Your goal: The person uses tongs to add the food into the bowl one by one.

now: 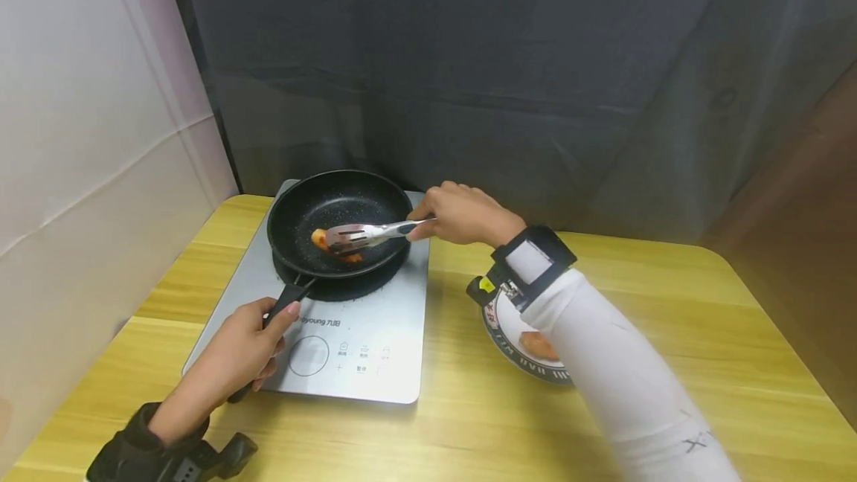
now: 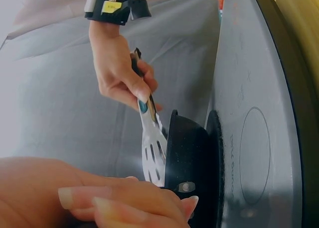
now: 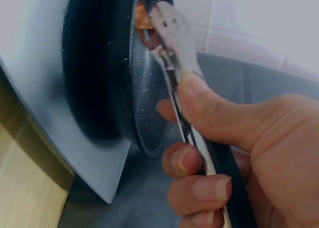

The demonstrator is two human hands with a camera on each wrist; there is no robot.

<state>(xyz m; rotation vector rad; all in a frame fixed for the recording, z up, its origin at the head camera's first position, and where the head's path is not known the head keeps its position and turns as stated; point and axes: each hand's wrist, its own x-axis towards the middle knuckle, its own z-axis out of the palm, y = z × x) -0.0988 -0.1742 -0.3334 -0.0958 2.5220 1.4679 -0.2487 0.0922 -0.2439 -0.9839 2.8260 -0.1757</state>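
Note:
A black speckled frying pan (image 1: 335,207) is over the dark round zone of the silver induction cooktop (image 1: 395,326). My left hand (image 1: 244,344) grips the pan's black handle (image 1: 289,299), thumb along its top. With my right hand (image 1: 462,214) I hold metal tongs (image 1: 384,230), which reach over the pan's right rim. Their slotted heads are around an orange-brown piece of food (image 1: 320,239) low in the pan, hiding part of it. In the right wrist view, the food (image 3: 143,18) shows between the tong heads, and my thumb and fingers wrap the tong arms.
A white plate with a dark lettered rim (image 1: 498,329) lies on the wooden table (image 1: 462,407) to the right, partly under my right forearm. On it is an orange piece of food (image 1: 538,346). A dark curtain (image 1: 469,58) hangs behind, and a pale one (image 1: 100,117) on the left.

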